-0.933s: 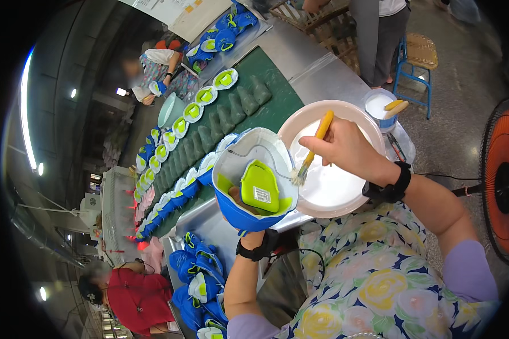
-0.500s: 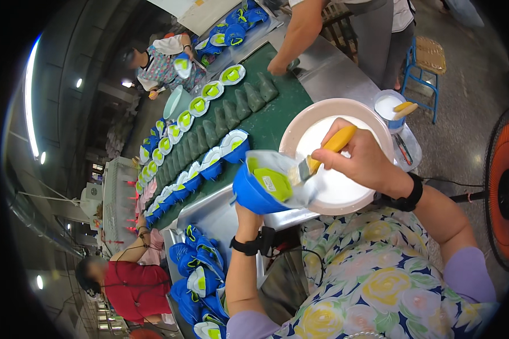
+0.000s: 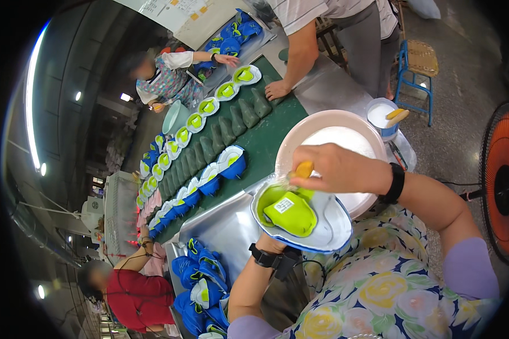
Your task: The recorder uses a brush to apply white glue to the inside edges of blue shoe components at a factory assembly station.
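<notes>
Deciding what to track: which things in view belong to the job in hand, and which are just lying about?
In the job:
shoe upper in left hand
brush in right hand
pink basin of white liquid
similar uppers, piled

Apparently unrelated:
orange fan
stool

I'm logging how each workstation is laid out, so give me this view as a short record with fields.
Left hand: holding a blue-and-white shoe upper, opening up, lime-green inside showing
Right hand: gripping a yellow-handled brush, bristles at the upper's edge
Pale pink basin: contains white liquid
Green worktop: rows of shoe uppers on either side of dark forms
Lower left: pile of blue uppers
Right edge: orange fan
Co-workers: one in a red top, others beyond the worktop
</notes>
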Tool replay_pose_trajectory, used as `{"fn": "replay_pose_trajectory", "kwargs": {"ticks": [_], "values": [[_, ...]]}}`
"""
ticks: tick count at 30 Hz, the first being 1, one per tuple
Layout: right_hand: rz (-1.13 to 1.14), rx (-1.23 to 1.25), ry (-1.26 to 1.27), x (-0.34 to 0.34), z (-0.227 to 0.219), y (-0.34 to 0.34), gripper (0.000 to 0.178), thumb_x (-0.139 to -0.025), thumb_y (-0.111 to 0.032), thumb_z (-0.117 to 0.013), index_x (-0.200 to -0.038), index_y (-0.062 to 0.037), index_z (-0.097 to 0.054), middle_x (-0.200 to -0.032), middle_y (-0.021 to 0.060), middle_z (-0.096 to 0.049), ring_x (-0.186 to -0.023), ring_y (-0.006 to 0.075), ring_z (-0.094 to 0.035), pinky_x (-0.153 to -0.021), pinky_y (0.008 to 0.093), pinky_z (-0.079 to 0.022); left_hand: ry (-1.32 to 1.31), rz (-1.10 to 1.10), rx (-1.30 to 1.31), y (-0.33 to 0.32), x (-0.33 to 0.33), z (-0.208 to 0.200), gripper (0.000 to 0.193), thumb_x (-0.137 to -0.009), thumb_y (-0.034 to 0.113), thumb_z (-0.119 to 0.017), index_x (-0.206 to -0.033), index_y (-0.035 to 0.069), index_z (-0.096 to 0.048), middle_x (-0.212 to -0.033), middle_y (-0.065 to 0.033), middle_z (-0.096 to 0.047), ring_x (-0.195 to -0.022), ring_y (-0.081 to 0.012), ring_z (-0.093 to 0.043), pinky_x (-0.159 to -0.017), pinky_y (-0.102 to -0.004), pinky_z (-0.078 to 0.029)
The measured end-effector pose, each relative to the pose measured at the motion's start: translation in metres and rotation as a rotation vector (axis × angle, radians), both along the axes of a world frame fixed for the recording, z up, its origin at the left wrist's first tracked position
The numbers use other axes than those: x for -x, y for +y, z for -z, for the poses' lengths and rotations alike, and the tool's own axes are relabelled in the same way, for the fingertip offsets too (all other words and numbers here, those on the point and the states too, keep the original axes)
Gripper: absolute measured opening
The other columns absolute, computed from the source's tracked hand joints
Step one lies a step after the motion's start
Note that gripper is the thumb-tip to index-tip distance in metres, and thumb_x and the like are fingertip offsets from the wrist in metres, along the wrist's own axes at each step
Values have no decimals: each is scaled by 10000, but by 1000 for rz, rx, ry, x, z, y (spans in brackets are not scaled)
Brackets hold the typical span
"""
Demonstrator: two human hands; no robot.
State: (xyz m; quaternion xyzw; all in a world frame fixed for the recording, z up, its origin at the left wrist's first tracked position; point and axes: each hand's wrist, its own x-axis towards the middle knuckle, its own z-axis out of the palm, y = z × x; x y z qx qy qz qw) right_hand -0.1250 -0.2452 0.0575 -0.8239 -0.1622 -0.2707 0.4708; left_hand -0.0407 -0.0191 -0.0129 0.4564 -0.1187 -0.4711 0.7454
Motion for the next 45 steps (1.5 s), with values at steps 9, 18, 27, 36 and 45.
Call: {"fn": "replay_pose_trajectory", "kwargs": {"ticks": [9, 18, 27, 36, 45], "values": [[98, 82, 373, 17, -3, -33, 259, -855, -234, -684, -919, -8, -574, -784, 188, -630, -710, 367, -617, -649, 390, -485, -75, -102, -67, 33, -18, -18, 391, -1005, 242, -494, -1369, 107, -443, -1296, -87, -571, -1120, -215, -601, -959, -382, -520], [-34, 308, -106, 19, 5, -25, 156, -842, -147, -662, -929, -33, -599, -894, 112, -611, -853, 289, -619, -769, 380, -499, -166, -241, -79, 24, -37, -14, 408, -1005, 282, -488, -1372, 109, -446, -1313, -88, -564, -1150, -226, -590, -972, -400, -511], [147, 15, 119, -5, 14, -30, 187, -848, -166, -713, -900, -32, -593, -821, 117, -626, -750, 300, -630, -676, 376, -493, -253, -392, -74, 12, -60, 2, 429, -1004, 322, -481, -1376, 111, -449, -1330, -88, -556, -1180, -238, -578, -985, -418, -503], [314, -590, 496, 26, 60, -62, 117, -865, -46, -668, -945, -11, -590, -828, 64, -658, -768, 127, -644, -697, 258, -499, -175, -593, -154, 10, -229, 98, 265, -1022, 133, -447, -1278, 73, -478, -1179, -121, -590, -986, -297, -628, -854, -441, -567], [407, -520, 573, 30, 69, -73, 95, -924, -52, -598, -972, 6, -539, -942, 81, -546, -753, 137, -599, -694, 246, -509, -660, -895, -928, 11, -320, 149, 612, -803, 76, -560, -1381, -41, -395, -1288, -274, -538, -1184, -419, -534, -1026, -438, -408]]}}
